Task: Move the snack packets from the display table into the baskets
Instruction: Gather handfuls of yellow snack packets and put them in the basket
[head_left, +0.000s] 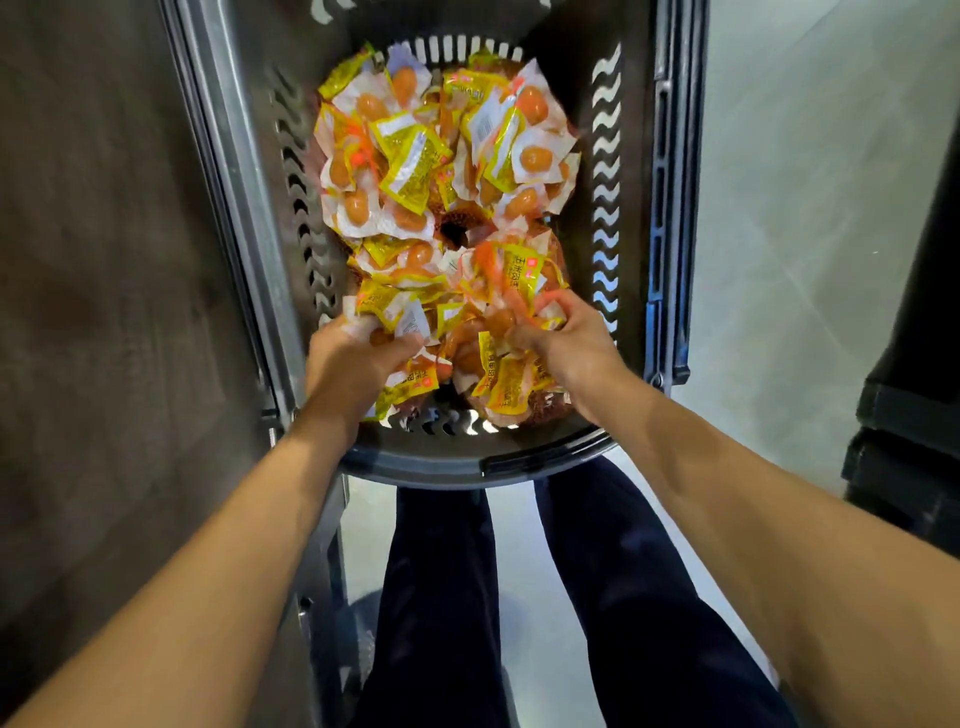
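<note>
A dark slotted basket (467, 457) stands in front of me, its bottom covered by a heap of yellow and white snack packets (431, 171) with orange egg shapes printed on them. My left hand (353, 364) is inside the near left part of the basket, its fingers curled round a bunch of packets (395, 312). My right hand (561, 343) is inside the near right part and grips another bunch (514, 280), blurred by motion. More packets lie beneath both hands.
The basket sits in a metal frame (228, 156) with rails on both sides. A dark wooden surface (93, 260) fills the left. Pale floor (805, 234) lies to the right, with a black object (914, 389) at the right edge. My legs (519, 597) stand below the basket.
</note>
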